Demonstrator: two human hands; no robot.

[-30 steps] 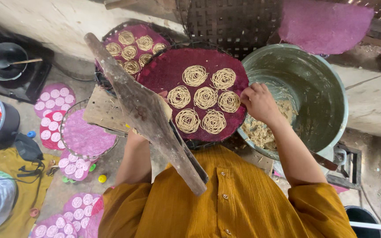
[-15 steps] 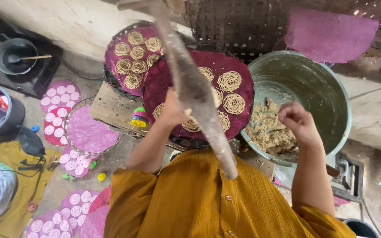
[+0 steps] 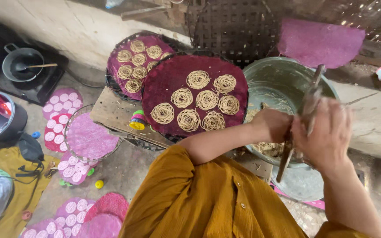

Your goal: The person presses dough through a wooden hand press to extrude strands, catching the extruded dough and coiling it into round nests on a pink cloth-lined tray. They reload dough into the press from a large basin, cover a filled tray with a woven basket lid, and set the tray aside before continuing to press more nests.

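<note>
Both hands are closed on a long metal-and-wood press [image 3: 304, 118], held upright over the big metal basin [image 3: 283, 77] at about three o'clock from the person's chest: the left hand [image 3: 273, 125] grips its lower half in a fist, and the right hand [image 3: 327, 136] wraps over the upper part, fingers curled round it. Inside the basin, at the foot of the press, lies a heap of pale dough [image 3: 265, 147]. The step in hand looks like reloading or clearing the press over the dough rather than squeezing. At twelve o'clock sits the round tray lined with dark red cloth [image 3: 164, 83], carrying seven coiled noodle nests [image 3: 207, 99] with bare cloth along its left and near edges; a second tray [image 3: 124, 77] of nests lies behind it at eleven o'clock. The next move would seem to call for a firm two-handed hold and a swing of the press back over the bare cloth.
</note>
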